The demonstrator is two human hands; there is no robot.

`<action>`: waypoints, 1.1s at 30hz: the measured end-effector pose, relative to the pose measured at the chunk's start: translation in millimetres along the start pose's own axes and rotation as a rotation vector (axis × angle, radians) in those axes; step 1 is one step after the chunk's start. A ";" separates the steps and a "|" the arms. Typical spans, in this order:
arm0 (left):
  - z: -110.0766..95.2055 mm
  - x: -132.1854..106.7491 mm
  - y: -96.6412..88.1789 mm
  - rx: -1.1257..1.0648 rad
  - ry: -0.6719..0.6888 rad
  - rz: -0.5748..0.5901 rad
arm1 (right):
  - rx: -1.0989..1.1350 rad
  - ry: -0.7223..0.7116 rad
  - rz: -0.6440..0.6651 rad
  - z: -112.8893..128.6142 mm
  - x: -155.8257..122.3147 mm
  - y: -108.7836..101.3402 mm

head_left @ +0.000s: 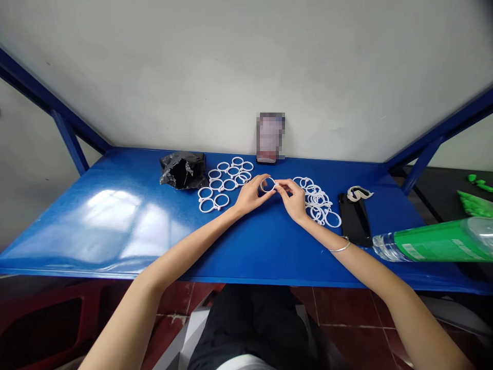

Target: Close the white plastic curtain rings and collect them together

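Observation:
Both my hands meet over the middle of the blue table, on one white ring (262, 180) with a small knob on its edge. My left hand (252, 195) curls around the ring's left side, thumb along its lower edge. The fingertips of my right hand (293, 199) pinch the ring's right side, covering the knob. Left of my hands several similar white rings (230, 184) lie spread on the table. To the right, just beyond my right hand, sits an overlapping heap of white rings (316, 198).
On the blue table (239, 252), a torn black plastic bag (183, 170) stands back left. A phone (269, 139) leans on the wall. At right lie a black phone (353, 218), a whitish strap-like item (359, 193) and a green-labelled bottle (435, 240). Blue braces flank both sides.

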State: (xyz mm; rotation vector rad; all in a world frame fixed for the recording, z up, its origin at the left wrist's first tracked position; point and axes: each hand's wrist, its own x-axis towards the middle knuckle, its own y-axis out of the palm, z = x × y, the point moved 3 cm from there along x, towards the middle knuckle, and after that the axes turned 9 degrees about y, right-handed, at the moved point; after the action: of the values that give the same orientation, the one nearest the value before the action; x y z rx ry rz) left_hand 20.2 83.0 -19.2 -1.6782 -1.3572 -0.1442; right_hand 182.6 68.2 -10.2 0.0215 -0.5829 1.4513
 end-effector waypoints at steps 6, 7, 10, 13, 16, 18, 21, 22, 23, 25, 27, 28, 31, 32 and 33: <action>0.3 -0.4 1.0 -0.009 0.004 0.045 | -0.023 -0.018 -0.005 5.8 -1.4 -0.5; 0.6 -0.4 1.4 -0.009 0.004 0.055 | -0.022 -0.024 -0.004 6.4 -1.5 -0.4; 1.0 -0.3 1.9 -0.009 0.009 0.072 | -0.013 -0.042 0.002 7.7 -1.8 -0.1; 0.3 0.5 1.5 -0.017 0.014 0.092 | -0.017 -0.039 0.015 8.4 -1.9 0.6; -1.1 1.5 0.9 -0.037 0.020 0.117 | -0.020 -0.033 0.029 8.9 -1.9 1.3; -1.3 1.9 0.7 -0.044 0.020 0.130 | -0.016 -0.034 0.037 9.1 -2.0 1.6; -0.6 1.6 1.2 -0.046 0.028 0.138 | 0.009 -0.039 0.058 9.2 -2.1 2.4; -0.1 1.4 1.5 -0.047 0.032 0.138 | 0.017 -0.039 0.067 9.1 -2.1 2.7; 0.3 1.2 1.7 -0.048 0.034 0.136 | 0.020 -0.037 0.076 9.0 -2.1 2.9; 1.3 0.9 2.2 -0.052 0.034 0.134 | 0.016 -0.035 0.086 8.6 -2.0 3.3; 1.9 0.7 2.6 -0.059 0.029 0.137 | 0.004 -0.039 0.089 8.1 -1.9 3.3; 2.1 0.7 2.8 -0.062 0.025 0.139 | 0.000 -0.042 0.089 7.7 -1.8 3.3; 2.4 0.6 3.1 -0.070 0.019 0.139 | -0.007 -0.048 0.093 6.6 -2.0 3.5; 2.4 0.6 3.1 -0.071 0.020 0.137 | -0.009 -0.049 0.094 6.3 -2.0 3.6; 2.4 0.6 3.1 -0.071 0.021 0.134 | -0.011 -0.050 0.094 6.1 -2.1 3.6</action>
State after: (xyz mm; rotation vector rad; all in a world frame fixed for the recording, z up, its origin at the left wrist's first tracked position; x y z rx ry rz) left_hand 21.8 85.2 -22.0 -1.8163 -1.2322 -0.1338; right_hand 177.0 64.6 -6.9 0.0217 -0.6399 1.5427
